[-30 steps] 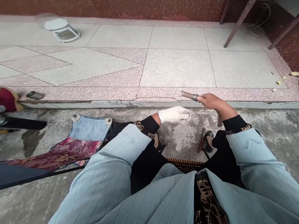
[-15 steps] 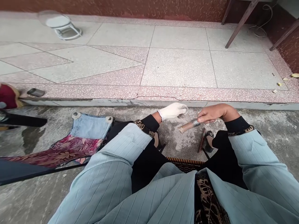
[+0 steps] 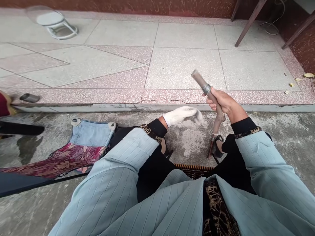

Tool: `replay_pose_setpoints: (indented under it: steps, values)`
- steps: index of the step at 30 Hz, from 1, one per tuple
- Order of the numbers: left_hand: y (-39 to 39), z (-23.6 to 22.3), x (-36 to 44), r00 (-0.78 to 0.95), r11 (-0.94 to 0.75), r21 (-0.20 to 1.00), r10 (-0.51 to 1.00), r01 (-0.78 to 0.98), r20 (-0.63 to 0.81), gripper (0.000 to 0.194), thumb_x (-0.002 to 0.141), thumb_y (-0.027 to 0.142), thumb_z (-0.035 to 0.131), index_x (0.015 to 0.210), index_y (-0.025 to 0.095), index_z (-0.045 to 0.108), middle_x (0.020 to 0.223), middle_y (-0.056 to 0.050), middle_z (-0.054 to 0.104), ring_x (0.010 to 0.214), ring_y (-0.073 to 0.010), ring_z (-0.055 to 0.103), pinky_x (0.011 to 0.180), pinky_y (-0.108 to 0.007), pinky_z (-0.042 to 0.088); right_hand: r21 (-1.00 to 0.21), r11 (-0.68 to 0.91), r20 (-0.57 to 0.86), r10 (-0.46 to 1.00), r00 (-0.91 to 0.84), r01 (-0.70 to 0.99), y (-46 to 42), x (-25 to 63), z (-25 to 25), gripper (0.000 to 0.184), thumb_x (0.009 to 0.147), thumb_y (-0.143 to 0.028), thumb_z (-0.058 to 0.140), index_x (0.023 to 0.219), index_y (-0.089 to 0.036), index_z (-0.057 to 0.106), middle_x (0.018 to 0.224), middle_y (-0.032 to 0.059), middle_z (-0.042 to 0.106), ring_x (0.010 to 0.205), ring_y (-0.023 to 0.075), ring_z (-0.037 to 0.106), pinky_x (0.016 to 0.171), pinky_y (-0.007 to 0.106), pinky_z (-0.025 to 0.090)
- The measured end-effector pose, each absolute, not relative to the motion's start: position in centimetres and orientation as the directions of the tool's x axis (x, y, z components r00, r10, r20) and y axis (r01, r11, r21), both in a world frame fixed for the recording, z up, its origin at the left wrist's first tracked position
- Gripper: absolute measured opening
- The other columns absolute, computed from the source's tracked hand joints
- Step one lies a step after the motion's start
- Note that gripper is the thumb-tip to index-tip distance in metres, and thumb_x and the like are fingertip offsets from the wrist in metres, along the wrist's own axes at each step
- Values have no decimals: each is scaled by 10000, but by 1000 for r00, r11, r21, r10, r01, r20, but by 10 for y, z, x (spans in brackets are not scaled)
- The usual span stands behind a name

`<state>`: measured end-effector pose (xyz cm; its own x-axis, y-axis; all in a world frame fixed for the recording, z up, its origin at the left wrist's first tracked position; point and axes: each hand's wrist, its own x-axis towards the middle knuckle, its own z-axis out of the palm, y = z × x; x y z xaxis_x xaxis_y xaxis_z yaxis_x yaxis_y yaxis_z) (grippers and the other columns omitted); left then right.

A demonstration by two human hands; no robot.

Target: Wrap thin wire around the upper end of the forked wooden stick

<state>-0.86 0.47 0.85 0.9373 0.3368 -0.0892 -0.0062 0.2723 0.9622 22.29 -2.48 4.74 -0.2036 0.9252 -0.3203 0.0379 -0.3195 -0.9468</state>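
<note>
My right hand, bare, is closed round a brown stick that carries a band of grey thread wound near its upper end. The stick points up and to the left, above the step edge. My left hand wears a white knitted glove and hovers just left of the stick, its fingers curled together; whether a fine thread runs through them I cannot make out. A second thin brown stick lies on the concrete by my right foot.
A denim and red floral cloth lies at my left on the concrete. A raised tiled floor begins past a step. On it stand a white stool far left and wooden legs far right. A small metal cylinder lies on the step.
My right hand has swung the stick from level and low to upright, tip now pointing up and left. The gloved left hand stayed almost in place.
</note>
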Motion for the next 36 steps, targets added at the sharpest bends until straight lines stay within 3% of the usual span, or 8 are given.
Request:
replay_pose_setpoints:
  steps: [6,11,16,20,24,28,32,36]
  values:
    - [5,8,-10,891,408,897,453,-171,-36,604,819,660,650,1117,135,671,1087,-172,710,805,-206,701,831,-375,542,-923,-335,-281,922,-265,-188,-26,215,61,688,893,-816,342,1043,-179,554,566,-92,324,391,55,208,371,202,292]
    - [7,21,-13,906,369,919,423,-142,-29,576,711,437,830,1177,158,638,1155,-142,693,843,-179,695,844,-338,526,-905,-308,-215,927,-309,-294,-22,213,62,641,883,-820,342,960,-206,509,608,-76,426,386,36,216,348,179,252]
    - [7,27,-9,858,181,982,513,-60,-42,426,734,288,821,1089,129,646,1065,-93,698,793,-117,668,780,-271,528,-880,-324,-207,919,-336,-347,-19,210,61,611,866,-816,404,918,-212,481,679,-49,516,392,22,233,336,177,222]
    - [7,24,-6,774,115,990,633,-84,-8,354,872,448,689,972,126,583,897,-62,701,582,-80,639,608,-229,509,-864,-312,-198,932,-304,-394,-17,208,59,618,853,-833,400,925,-222,465,593,-80,408,389,37,261,349,176,220]
    - [7,19,-5,686,190,965,728,-183,-13,432,932,576,552,1017,153,531,699,-19,678,412,-89,560,451,-218,452,-864,-295,-187,940,-285,-407,-17,206,55,613,860,-834,381,902,-226,441,540,-101,311,376,52,249,355,181,237]
    - [7,18,-3,586,331,931,789,-155,-183,426,986,556,451,997,142,547,568,1,640,304,-60,398,420,-218,445,-898,-309,-182,909,-375,-312,-25,201,48,605,855,-826,426,901,-223,447,532,-101,340,369,52,252,361,193,256]
    - [8,19,-3,589,520,846,722,-117,-362,559,995,636,339,934,133,575,502,15,586,285,-39,259,430,-227,453,-928,-301,-171,869,-463,-221,-31,192,40,590,784,-772,624,905,-217,463,570,-73,451,414,69,368,396,210,327]
    - [11,14,-5,676,574,809,647,-127,-353,583,964,677,374,855,144,582,490,30,535,296,-37,238,409,-221,429,-888,-270,-157,939,-306,-372,-23,190,39,598,779,-805,587,874,-231,451,544,-85,396,399,68,320,376,208,309]
